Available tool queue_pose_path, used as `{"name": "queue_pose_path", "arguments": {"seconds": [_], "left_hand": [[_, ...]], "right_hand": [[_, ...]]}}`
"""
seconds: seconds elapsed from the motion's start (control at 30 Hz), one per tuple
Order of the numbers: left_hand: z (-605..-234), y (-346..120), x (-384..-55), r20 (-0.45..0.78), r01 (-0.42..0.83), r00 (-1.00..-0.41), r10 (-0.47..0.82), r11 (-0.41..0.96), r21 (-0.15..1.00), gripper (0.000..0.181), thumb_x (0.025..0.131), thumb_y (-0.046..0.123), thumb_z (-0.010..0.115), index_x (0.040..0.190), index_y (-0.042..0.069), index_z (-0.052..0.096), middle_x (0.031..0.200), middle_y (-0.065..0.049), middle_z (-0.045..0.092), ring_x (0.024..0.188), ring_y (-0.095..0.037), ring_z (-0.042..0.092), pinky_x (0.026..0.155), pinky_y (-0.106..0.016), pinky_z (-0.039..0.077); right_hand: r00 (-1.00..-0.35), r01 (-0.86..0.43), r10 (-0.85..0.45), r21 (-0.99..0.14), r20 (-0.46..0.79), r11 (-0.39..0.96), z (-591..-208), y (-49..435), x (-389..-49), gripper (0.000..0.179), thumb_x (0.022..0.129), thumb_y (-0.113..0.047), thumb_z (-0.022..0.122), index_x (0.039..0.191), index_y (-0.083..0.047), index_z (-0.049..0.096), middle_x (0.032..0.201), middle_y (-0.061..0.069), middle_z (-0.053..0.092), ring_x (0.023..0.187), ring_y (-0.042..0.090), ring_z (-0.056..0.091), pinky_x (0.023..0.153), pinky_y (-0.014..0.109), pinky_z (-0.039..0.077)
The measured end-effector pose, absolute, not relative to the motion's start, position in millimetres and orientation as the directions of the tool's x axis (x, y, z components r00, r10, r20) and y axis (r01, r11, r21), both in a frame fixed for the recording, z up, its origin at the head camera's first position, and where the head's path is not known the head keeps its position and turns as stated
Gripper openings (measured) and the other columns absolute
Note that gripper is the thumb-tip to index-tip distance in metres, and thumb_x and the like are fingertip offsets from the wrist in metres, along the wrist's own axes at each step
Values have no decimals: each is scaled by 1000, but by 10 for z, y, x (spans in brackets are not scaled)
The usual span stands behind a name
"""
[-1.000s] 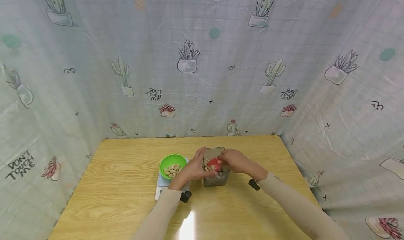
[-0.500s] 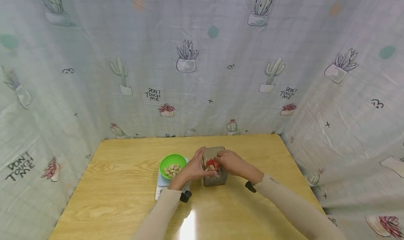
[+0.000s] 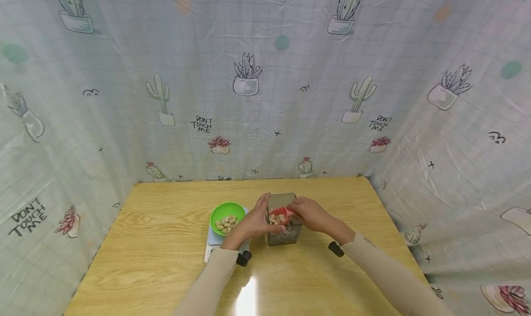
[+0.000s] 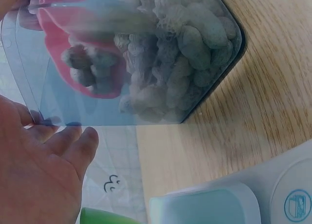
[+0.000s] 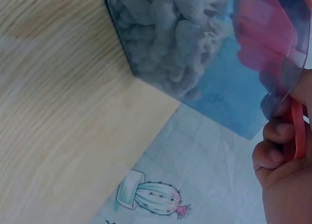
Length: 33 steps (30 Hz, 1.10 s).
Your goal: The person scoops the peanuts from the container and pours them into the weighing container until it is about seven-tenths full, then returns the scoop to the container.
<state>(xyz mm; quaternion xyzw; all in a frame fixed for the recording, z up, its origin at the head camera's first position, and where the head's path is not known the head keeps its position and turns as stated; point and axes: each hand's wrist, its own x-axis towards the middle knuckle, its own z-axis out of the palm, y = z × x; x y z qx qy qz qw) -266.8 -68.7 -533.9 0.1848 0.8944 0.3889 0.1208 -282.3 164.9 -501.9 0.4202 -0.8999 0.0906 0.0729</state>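
In the head view a see-through grey plastic bin (image 3: pixel 281 199) of unshelled peanuts (image 4: pixel 195 46) stands on the table. My left hand (image 3: pixel 254 221) grips its left side, thumb across the front and fingers towards the back. With my right hand (image 3: pixel 310 212) I hold a red scoop (image 3: pixel 286 212) by its handle (image 5: pixel 299 131). The scoop's bowl is inside the bin, near the top, with peanuts in it. Left of the bin, a green bowl (image 3: pixel 227 208) containing several peanuts (image 3: pixel 226 223) sits on a kitchen scale (image 3: pixel 214 239), partly hidden by my left hand and forearm.
The wooden table (image 3: pixel 162 233) reaches back to a cactus-print curtain (image 3: pixel 249 136), which also hangs along both sides. Close by my left wrist is the scale's front part. A black wrist device (image 3: pixel 244 259) is on my left wrist, another (image 3: pixel 336 249) on the right.
The scoop first dipped lower among the peanuts as my right hand moved left; now it has risen and moved slightly right, carrying peanuts. My left hand stays on the bin.
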Motion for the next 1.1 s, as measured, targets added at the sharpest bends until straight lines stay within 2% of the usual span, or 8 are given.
{"name": "queue_pose_path", "arguments": {"seconds": [0.33,0.63,0.83,0.97,1.1], "left_hand": [[-5347,-680,-2666,-83,224,-903,421,629,744,123,73,67,74,160,26,-2,167,-9,3,142,-40,38,107,-54,43],[-5374,-674,-2648,-85,212,-914,397,644,735,124,72,67,75,160,27,-2,168,-6,4,142,-38,38,108,-53,42],[-5385,-666,-2635,-85,212,-914,397,645,734,124,71,70,74,160,26,-1,167,-8,4,143,-39,37,108,-54,42],[-5379,-663,-2638,-89,207,-916,392,650,731,125,71,71,73,160,28,-2,168,-6,3,143,-38,36,108,-54,41],[-5356,-657,-2636,-97,201,-915,392,651,732,124,71,71,73,160,29,-2,168,-5,2,144,-39,35,109,-54,41]], "right_hand": [[-649,-739,-709,-10,274,673,-5070,1734,-2768,18,95,-20,65,111,-12,67,95,1,65,86,17,60,74,33,53],[-635,-736,-701,23,325,677,-5171,1777,-2757,16,92,-15,68,107,-15,62,87,-2,58,76,13,48,67,28,43],[-663,-717,-680,-6,313,697,-5210,1821,-2749,16,95,-13,65,110,-14,60,89,-2,58,75,14,46,66,28,42],[-715,-682,-642,-72,276,728,-5226,1848,-2748,18,99,-16,59,116,-13,60,97,-1,61,85,16,54,74,33,49],[-741,-657,-612,-114,276,745,-5237,1868,-2754,19,100,-18,56,118,-13,59,99,-1,61,89,16,55,78,34,50]]}}
